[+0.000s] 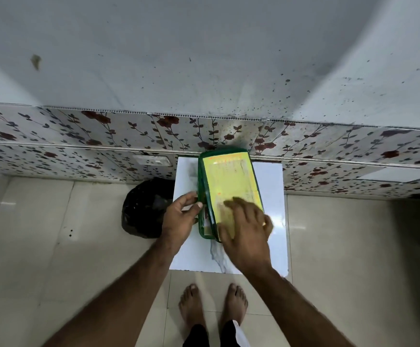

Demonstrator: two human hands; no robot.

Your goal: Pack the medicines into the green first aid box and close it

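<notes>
The green first aid box (229,176) lies on a small white table (271,186), its yellow-lined lid folded down over the body. A gap stays open along its left side, where a medicine pack (207,222) shows inside. My right hand (246,231) presses flat on the near part of the lid, fingers spread and blurred. At the box's left edge, my left hand (180,216) pinches the green rim between thumb and fingers.
A black plastic bag (143,209) sits on the tiled floor just left of the table. A wall with floral tiles (78,136) rises right behind the table. My bare feet (212,306) stand at the table's near edge.
</notes>
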